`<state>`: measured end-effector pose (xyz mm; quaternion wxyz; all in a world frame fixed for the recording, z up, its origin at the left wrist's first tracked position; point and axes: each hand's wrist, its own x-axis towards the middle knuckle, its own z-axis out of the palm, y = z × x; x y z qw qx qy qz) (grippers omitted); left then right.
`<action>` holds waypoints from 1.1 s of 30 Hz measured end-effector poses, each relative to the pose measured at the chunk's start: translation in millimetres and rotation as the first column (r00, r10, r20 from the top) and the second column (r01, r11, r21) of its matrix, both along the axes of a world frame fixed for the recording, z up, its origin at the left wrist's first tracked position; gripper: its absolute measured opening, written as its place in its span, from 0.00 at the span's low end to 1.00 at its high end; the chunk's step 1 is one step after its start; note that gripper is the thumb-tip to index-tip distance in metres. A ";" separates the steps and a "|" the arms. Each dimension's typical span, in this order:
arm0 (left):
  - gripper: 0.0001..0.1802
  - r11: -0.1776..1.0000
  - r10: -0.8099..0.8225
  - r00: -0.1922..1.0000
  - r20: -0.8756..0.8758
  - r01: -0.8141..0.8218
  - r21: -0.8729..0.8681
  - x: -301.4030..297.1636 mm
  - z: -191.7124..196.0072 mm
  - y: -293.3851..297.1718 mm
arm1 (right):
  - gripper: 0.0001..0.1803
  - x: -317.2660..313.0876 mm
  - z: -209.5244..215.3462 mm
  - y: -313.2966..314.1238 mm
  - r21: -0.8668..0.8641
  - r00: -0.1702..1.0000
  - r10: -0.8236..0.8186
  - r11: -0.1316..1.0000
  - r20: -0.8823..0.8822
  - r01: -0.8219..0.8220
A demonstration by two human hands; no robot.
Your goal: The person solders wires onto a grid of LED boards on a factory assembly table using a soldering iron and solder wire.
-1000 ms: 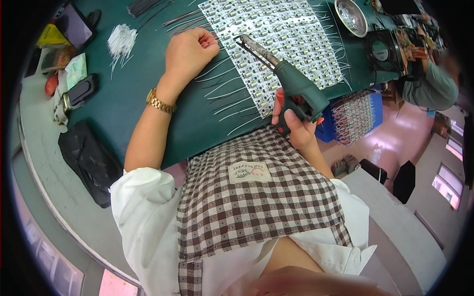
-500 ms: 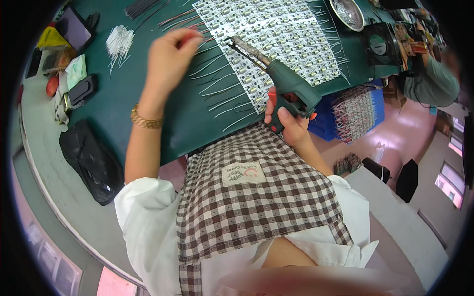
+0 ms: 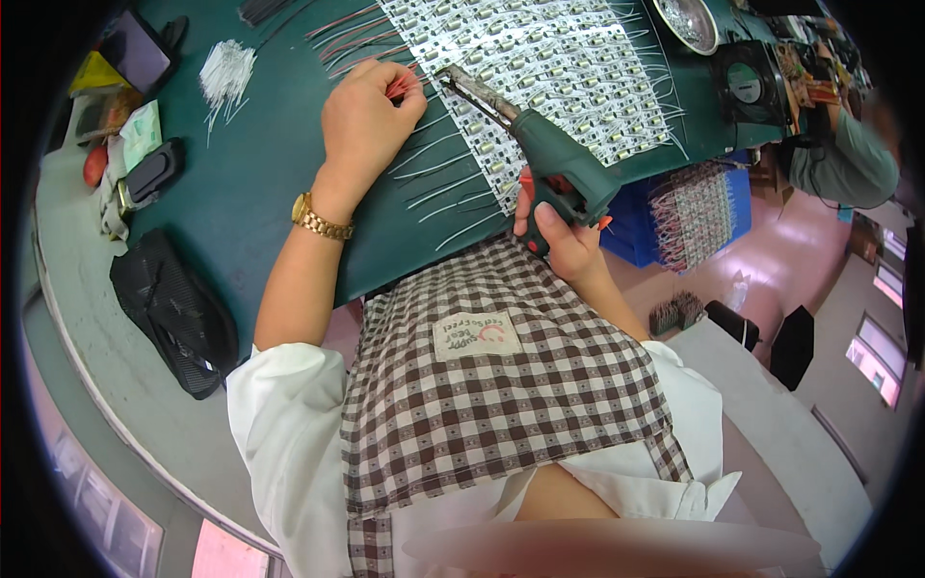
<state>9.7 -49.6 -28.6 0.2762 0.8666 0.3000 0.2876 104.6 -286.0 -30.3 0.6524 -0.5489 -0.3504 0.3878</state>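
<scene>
A sheet of joined white circuit boards (image 3: pixel 568 87) lies on the green table, with thin white wires sticking out along its near-left edge. My right hand (image 3: pixel 562 239) is closed round the handle of a dark green soldering gun (image 3: pixel 559 159). The gun's metal tip rests over or just above the sheet's left edge; contact cannot be made out. Close beside that tip, my left hand (image 3: pixel 366 120) pinches thin red wires (image 3: pixel 398 88), their ends partly hidden by the fingers. More red and white wires (image 3: pixel 352 37) stick out from the sheet farther up.
A pile of white wires (image 3: pixel 226 77) and dark wires (image 3: pixel 262 10) lie on the left. At the upper right are a metal bowl (image 3: pixel 686 24) and a black fan (image 3: pixel 747 82). A blue crate (image 3: pixel 626 226) holds more boards below. Another person's sleeve (image 3: pixel 848 164) shows far right.
My left hand has moved right, bringing the red wires close to the sheet's edge and the gun's tip. The soldering gun has shifted slightly left in the picture.
</scene>
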 end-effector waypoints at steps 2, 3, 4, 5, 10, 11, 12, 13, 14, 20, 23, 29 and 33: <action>0.05 0.998 0.009 1.000 0.025 -0.007 -0.058 -0.8 1.1 0.1 | 0.20 -1.1 1.1 1.1 -0.003 1.000 -0.005 1.000 0.003 0.005; 0.05 0.998 0.009 1.000 0.023 -0.008 -0.060 -0.9 1.1 0.3 | 0.19 -1.6 1.5 1.6 -0.002 1.000 -0.009 1.000 0.008 0.009; 0.05 0.998 0.009 1.000 0.024 -0.007 -0.065 -0.9 0.9 0.5 | 0.19 -1.9 2.1 1.9 -0.004 1.000 -0.008 1.000 0.006 0.008; 0.05 0.998 0.009 1.000 0.024 -0.007 -0.069 -1.0 0.7 0.7 | 0.18 -2.3 2.8 2.0 -0.024 1.000 -0.016 1.000 -0.002 0.016; 0.05 0.998 0.016 1.000 0.014 -0.015 -0.064 -1.0 0.3 0.7 | 0.14 -4.9 6.4 2.3 -0.078 0.999 -0.039 0.996 0.024 0.041; 0.05 0.998 0.018 1.000 0.017 -0.017 -0.063 -1.0 -0.1 0.8 | 0.13 -4.8 6.0 2.0 -0.085 0.999 -0.025 0.996 0.048 0.029; 0.05 0.998 0.020 1.000 0.017 -0.019 -0.065 -1.3 -1.4 1.9 | 0.13 -4.7 5.6 2.0 -0.092 0.997 -0.009 0.996 0.071 0.015; 0.05 0.999 0.010 1.000 0.016 -0.009 -0.044 -1.9 -3.3 3.5 | 0.13 -5.2 5.5 2.1 -0.093 0.997 -0.007 0.996 0.071 0.013; 0.05 1.000 0.001 1.000 0.015 0.000 -0.024 -2.4 -4.5 4.5 | 0.12 -6.1 5.4 2.1 -0.107 0.998 -0.017 0.994 0.065 0.024; 0.06 0.999 0.020 1.000 -0.001 -0.020 -0.051 -3.0 -4.2 0.8 | 0.15 -4.6 2.2 1.5 -0.090 0.999 -0.011 0.996 0.041 0.015; 0.06 1.000 0.004 1.000 -0.005 -0.004 -0.028 -4.9 -7.5 3.7 | 0.17 -5.3 3.4 3.4 -0.088 0.999 0.002 0.996 0.045 0.002; 0.06 0.999 0.024 0.999 -0.048 -0.026 -0.043 -6.0 -1.7 0.4 | 0.19 -6.9 0.4 2.6 -0.090 0.998 0.014 0.996 0.060 -0.008; 0.06 0.998 0.018 0.999 -0.040 -0.020 -0.066 -5.9 -3.5 1.2 | 0.19 -7.5 -1.6 0.2 -0.096 0.989 0.035 0.995 0.143 -0.022</action>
